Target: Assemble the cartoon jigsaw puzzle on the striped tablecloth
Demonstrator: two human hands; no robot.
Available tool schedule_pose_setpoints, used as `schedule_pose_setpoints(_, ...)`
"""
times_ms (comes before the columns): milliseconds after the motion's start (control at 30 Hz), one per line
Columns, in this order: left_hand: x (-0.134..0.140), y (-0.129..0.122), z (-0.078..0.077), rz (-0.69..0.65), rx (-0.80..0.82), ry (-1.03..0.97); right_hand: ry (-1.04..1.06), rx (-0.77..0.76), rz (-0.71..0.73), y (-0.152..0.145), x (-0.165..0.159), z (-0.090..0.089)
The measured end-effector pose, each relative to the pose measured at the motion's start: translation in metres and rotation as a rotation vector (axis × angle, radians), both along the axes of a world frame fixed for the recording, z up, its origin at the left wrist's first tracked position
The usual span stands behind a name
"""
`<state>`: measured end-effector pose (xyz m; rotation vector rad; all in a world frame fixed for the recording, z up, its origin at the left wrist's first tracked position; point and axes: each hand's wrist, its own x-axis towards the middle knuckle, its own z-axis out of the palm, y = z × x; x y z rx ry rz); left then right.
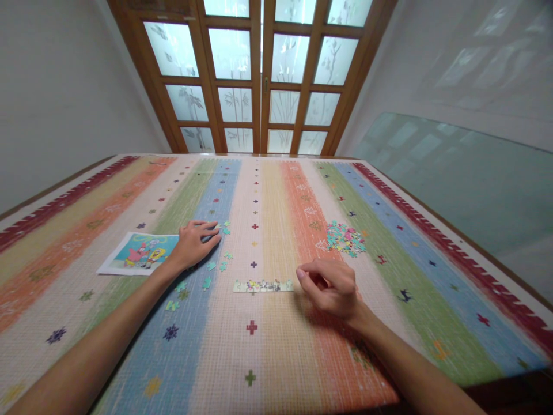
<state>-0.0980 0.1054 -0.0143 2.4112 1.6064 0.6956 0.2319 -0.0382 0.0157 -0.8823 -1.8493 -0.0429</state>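
My left hand [196, 242] rests palm down, fingers stretched and a little apart, beside loose teal jigsaw puzzle pieces [225, 227]. Whether a fingertip touches one I cannot tell. More loose jigsaw pieces [211, 266] lie scattered below it, some near my left forearm. In the middle, a joined strip of jigsaw pieces [262, 286] runs left to right with a straight lower edge. Just off the strip's right end, my right hand [330, 287] is curled, thumb and index finger pinched together. Anything between those fingertips is too small or hidden to make out.
A striped, patterned tablecloth [276, 357] covers the table. A heap of mixed jigsaw pieces [345, 239] lies beyond my right hand. Left of my left hand is a printed cartoon picture [140, 253], partly covered by my arm. Wooden glazed doors [261, 80] stand behind the table.
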Motion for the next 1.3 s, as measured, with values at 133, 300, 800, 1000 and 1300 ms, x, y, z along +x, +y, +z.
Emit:
schedule_pose_setpoints(133, 0.001, 0.000, 0.001, -0.005, 0.005, -0.005, -0.005, 0.006, 0.004, 0.000, -0.001, 0.001)
schedule_pose_setpoints(300, 0.001, -0.002, 0.000, -0.004, 0.009, -0.011, -0.012, -0.006, 0.007, -0.001, -0.001, 0.000)
schedule_pose_setpoints(800, 0.004, 0.013, 0.015, 0.069, 0.026, 0.091, -0.041, 0.038, -0.012, -0.001, -0.003, 0.001)
schedule_pose_setpoints(1000, 0.015, 0.022, 0.018, 0.101, -0.001, 0.165, -0.032, 0.029, -0.052, 0.000, -0.002, -0.002)
schedule_pose_setpoints(1300, 0.017, 0.028, 0.019, 0.140, -0.053, 0.146, -0.008, 0.039, -0.065, 0.003, -0.002, -0.001)
